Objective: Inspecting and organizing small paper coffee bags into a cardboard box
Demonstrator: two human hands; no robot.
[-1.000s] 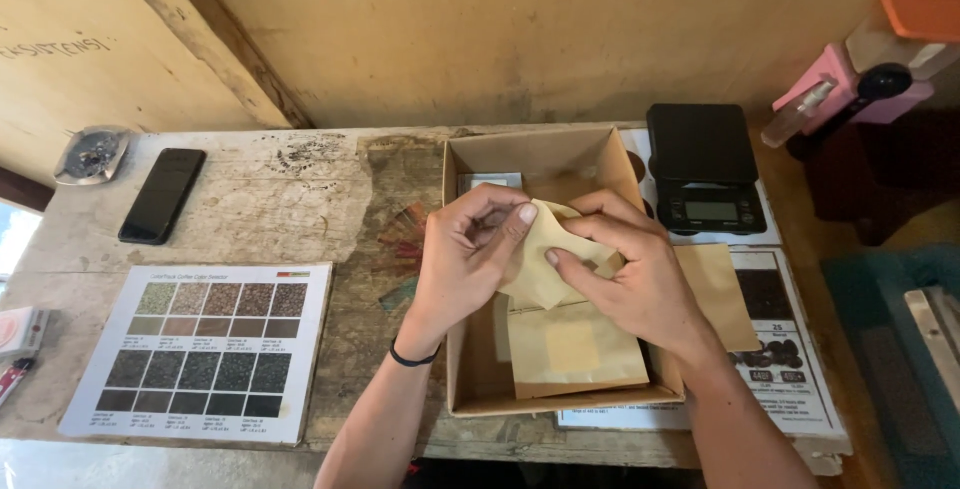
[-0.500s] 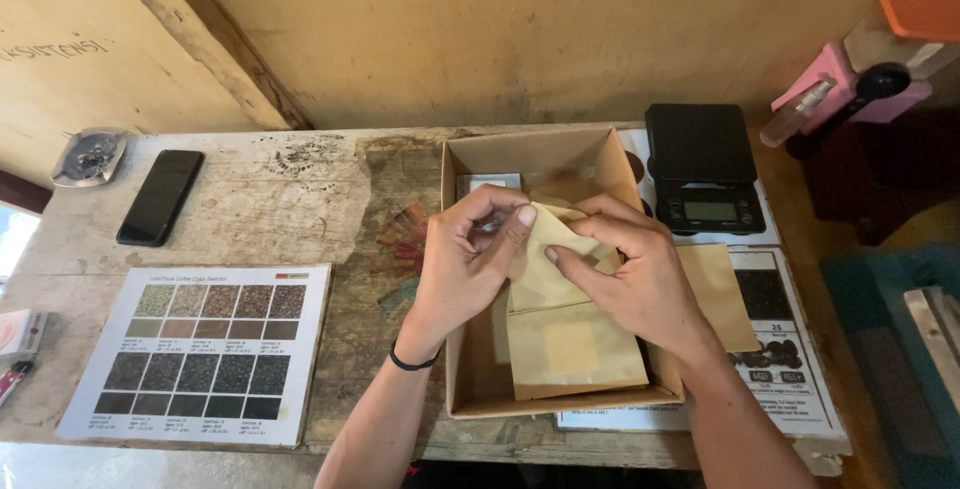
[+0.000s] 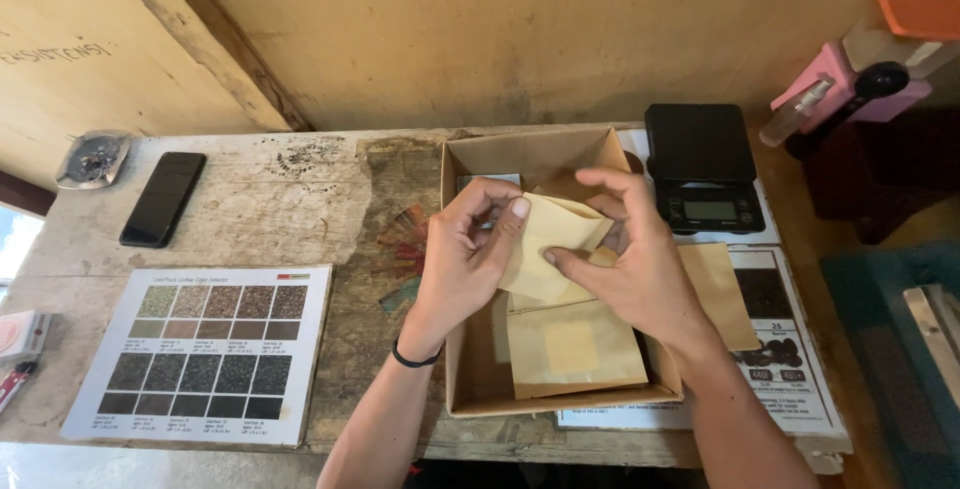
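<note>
A small tan paper pouch was held tilted above an open cardboard box, pinched at its edges. Beneath it, inside the box, lay a flat stack of similar tan pouches with a paler square window.

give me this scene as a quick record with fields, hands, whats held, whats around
left hand: pinching the left edge of a small tan paper bag
right hand: gripping the same bag from the right
below the hands: open cardboard box with more tan bags lying flat
right of box: black digital scale
left on table: colour sample chart, black phone
</note>
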